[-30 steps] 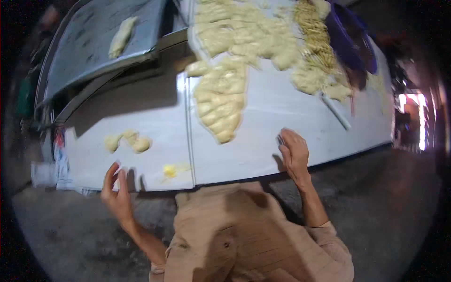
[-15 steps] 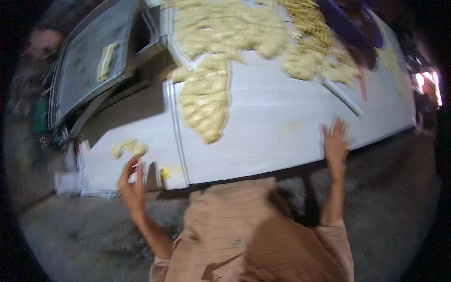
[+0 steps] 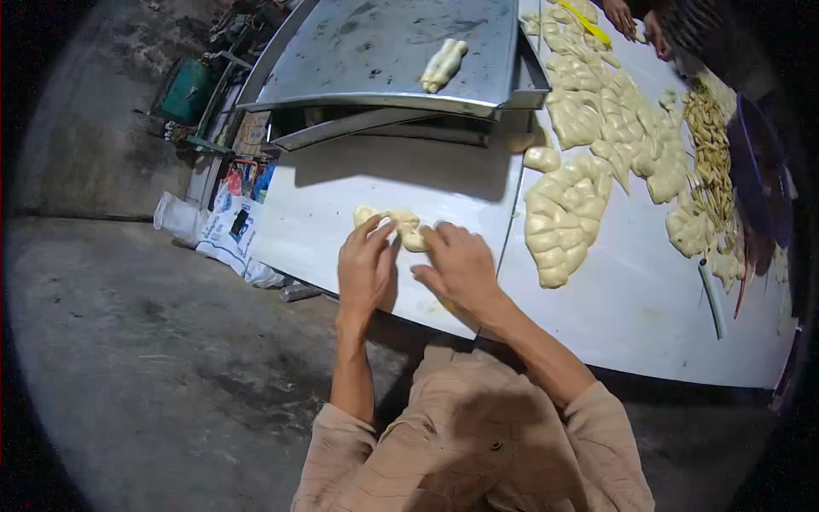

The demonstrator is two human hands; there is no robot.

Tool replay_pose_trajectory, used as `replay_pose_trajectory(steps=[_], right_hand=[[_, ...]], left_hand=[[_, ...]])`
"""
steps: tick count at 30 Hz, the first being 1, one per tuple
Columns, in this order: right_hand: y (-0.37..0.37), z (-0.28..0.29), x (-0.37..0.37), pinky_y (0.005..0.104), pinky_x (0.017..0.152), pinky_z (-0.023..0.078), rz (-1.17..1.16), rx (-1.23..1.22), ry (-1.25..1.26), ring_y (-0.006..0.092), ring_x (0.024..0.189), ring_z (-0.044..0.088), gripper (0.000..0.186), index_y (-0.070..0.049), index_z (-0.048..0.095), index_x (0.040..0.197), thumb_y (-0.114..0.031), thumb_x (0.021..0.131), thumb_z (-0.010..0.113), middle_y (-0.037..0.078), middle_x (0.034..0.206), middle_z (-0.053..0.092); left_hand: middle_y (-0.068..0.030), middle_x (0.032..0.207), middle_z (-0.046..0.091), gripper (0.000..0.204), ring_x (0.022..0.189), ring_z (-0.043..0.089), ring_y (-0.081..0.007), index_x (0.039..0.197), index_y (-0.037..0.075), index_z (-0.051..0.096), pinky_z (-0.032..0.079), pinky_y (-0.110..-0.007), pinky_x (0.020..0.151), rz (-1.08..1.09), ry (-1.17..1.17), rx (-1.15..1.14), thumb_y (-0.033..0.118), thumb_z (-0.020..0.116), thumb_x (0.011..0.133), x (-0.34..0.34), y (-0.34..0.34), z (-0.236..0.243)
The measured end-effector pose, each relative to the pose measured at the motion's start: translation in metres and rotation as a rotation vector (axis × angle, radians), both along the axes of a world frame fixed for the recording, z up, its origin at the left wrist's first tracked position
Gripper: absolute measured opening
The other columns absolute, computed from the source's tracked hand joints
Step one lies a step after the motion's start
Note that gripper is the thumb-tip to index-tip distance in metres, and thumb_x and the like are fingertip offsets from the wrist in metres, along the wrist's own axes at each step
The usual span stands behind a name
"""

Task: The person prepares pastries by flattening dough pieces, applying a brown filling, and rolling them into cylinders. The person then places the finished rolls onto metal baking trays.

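Observation:
On the white table in front of me lies a small piece of pale yellow dough (image 3: 411, 235), lumpy and partly covered by my fingers. My left hand (image 3: 365, 263) is at its left side, fingers bent and thumb close to them, pinching the dough's edge. From the right, my right hand (image 3: 462, 263) reaches in with its fingertips touching the dough; its thumb stands apart and nothing shows in its palm. Beyond them, a twisted dough piece (image 3: 444, 66) rests on a metal baking tray (image 3: 358, 51). A large sheet of portioned dough (image 3: 567, 213) lies to the right.
More dough portions (image 3: 631, 119) spread along the table (image 3: 597, 316). Farther right are a heap of thin dough strips (image 3: 706, 128), a purple basin (image 3: 759, 162) and a grey rod (image 3: 711, 299). Another person's hands (image 3: 640, 26) are at the far right. White sacks (image 3: 226, 226) stand left.
My view has swung left. My right hand has left the table's right side and come to the small dough piece; my left hand has moved onto it too.

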State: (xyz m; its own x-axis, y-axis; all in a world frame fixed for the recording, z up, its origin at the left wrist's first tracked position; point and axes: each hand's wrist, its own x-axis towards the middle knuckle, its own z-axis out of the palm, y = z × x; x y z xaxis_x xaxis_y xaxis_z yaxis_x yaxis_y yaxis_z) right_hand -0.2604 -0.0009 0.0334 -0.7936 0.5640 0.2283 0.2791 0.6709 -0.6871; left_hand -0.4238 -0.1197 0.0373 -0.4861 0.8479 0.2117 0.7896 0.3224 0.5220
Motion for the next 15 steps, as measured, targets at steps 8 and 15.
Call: replay_pose_trajectory(steps=[8, 15], right_hand=[[0.015, -0.014, -0.036, 0.0443, 0.075, 0.052, 0.056, -0.073, -0.053, 0.0343, 0.090, 0.067, 0.020, -0.002, 0.069, 0.100, -0.011, 0.083, 0.066, 0.018, 0.091, 0.069], [0.051, 0.017, 0.051, 0.0248, 0.080, 0.048, -0.108, -1.302, 0.205, 0.0130, 0.087, 0.062, 0.017, 0.001, 0.071, 0.096, -0.006, 0.083, 0.063, 0.005, 0.091, 0.069]], left_hand=[[-0.0155, 0.140, 0.057, 0.040, 0.132, 0.050, -0.0336, 0.131, 0.017, 0.069, 0.034, -0.048, 0.107, -0.068, 0.187, -0.062, 0.013, 0.067, 0.091, -0.019, 0.019, -0.015], [-0.0133, 0.142, 0.058, 0.035, 0.136, 0.048, -0.0326, 0.129, 0.017, 0.070, 0.030, -0.051, 0.110, -0.063, 0.179, -0.098, 0.023, 0.065, 0.095, -0.022, 0.019, -0.023]])
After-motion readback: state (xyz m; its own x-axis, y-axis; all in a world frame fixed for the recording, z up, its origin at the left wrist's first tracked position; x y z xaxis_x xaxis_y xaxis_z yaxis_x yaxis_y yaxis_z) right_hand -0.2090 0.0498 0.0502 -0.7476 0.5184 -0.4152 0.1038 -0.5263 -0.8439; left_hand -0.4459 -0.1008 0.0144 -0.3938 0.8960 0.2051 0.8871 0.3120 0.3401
